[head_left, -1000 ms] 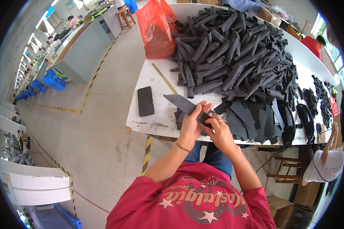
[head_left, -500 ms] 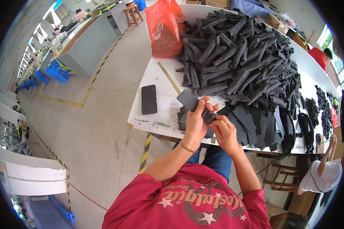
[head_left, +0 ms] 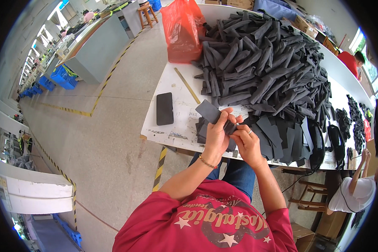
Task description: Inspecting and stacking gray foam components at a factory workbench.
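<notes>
At frame centre, the left hand (head_left: 216,137) and right hand (head_left: 249,146) both grip a dark grey strip (head_left: 207,111) above the desk (head_left: 155,133). The folded heap (head_left: 264,63), upper right, looks done; the flat pieces (head_left: 286,143), lower right, seem unworked.

White table (head_left: 179,98): dark fabric heap (head_left: 256,63), phone (head_left: 164,109), red bag (head_left: 182,35).

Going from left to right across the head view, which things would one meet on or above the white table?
Black phone, yellowish strip, left hand, right hand, fanned dark pieces, small red item.
</notes>
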A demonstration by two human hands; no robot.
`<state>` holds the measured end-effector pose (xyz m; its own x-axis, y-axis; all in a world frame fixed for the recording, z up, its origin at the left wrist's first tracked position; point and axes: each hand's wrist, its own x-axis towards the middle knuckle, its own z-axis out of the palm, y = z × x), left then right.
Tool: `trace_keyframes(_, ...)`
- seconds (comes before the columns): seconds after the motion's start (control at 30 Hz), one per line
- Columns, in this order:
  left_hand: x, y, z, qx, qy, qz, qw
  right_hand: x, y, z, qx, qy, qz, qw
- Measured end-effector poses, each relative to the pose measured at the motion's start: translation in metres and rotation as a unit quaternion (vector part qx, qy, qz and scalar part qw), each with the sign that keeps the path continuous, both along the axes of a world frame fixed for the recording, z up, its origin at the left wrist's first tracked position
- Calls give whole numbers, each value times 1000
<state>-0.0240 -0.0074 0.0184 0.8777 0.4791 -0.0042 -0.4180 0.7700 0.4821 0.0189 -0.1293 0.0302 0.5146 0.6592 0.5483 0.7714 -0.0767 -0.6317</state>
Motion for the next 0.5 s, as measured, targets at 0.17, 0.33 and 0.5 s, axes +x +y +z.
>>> trace_keyframes(0.17,2,-3,-4,1,-7,12,1000,-1,3,-1,10,2,3,1000)
trace_keyframes(0.33,0,-1,-2,-6,7,16,1000,-2,4,-1,18,2,0,1000)
trace_keyframes(0.5,-3,4,-1,-20,25,23,999,-5,2,-1,-15,4,1,1000)
